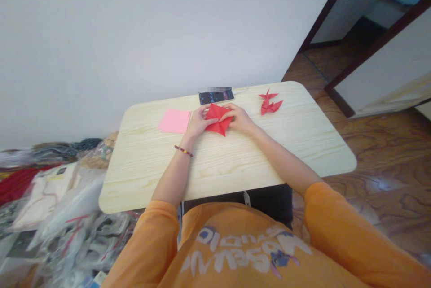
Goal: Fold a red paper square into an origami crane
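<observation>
Nearest to the camera, an orange printed T-shirt (235, 245) fills the bottom of the view, and both bare forearms reach away from it toward the folded red paper (218, 120), the landmark here. That paper lies flat on the pale wood-grain desk (148, 176), directly between the two hands. The left grip (198, 122), with a beaded bracelet (183, 150) on its wrist, closes on the paper's left side, fingers lying over the edge. The right grip (239, 118) presses in from the opposite side, its fingertips (225, 113) resting on the red surface. Left of the red paper, just past the left grip, lies a square of pink paper (174, 120). Directly beyond the red paper sits a smartphone (216, 97) with its screen lit. Farther right of the red paper stands out a red origami bird (269, 103), well apart from the right grip.
</observation>
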Motion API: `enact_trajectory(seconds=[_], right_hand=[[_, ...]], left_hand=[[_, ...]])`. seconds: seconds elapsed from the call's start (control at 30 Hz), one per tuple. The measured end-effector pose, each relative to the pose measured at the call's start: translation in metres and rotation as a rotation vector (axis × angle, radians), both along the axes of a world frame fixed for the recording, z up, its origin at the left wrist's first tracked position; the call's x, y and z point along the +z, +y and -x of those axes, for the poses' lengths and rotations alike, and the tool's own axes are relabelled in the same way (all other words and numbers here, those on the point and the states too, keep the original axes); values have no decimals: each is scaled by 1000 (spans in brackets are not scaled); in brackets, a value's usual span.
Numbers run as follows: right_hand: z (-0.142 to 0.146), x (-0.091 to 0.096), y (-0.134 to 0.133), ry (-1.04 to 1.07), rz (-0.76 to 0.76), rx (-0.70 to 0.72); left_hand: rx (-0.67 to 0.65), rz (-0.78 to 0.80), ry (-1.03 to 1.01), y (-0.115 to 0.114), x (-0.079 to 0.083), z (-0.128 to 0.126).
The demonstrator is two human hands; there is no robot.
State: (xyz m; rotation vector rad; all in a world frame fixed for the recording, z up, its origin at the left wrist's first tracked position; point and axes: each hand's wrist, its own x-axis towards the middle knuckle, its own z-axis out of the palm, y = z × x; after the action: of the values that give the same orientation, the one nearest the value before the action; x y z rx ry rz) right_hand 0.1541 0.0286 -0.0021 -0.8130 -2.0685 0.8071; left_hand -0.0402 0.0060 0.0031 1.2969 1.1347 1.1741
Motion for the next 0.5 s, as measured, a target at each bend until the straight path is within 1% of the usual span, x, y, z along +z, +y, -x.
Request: enact_trajectory(seconds=[0.07,0.13,0.27,0.37,0.43,0.5], right_hand=[[0,0,1,44,39,-5],[0,-1,2,112,96,-22],[3,1,2,265,282,-104],[5,4,1,320,438,-170],[6,6,1,338,511,-205],[6,6,0,350,546,-234]], left_hand=[[31,-41,56,0,-1,0],[35,-61,72,1,-1,-1],[-21,-59,0,1,0,-3],[-61,-51,-23,0,2,-5],[-82,-58,-34,0,3,-7],[-82,-73,-59,0,4,-8]])
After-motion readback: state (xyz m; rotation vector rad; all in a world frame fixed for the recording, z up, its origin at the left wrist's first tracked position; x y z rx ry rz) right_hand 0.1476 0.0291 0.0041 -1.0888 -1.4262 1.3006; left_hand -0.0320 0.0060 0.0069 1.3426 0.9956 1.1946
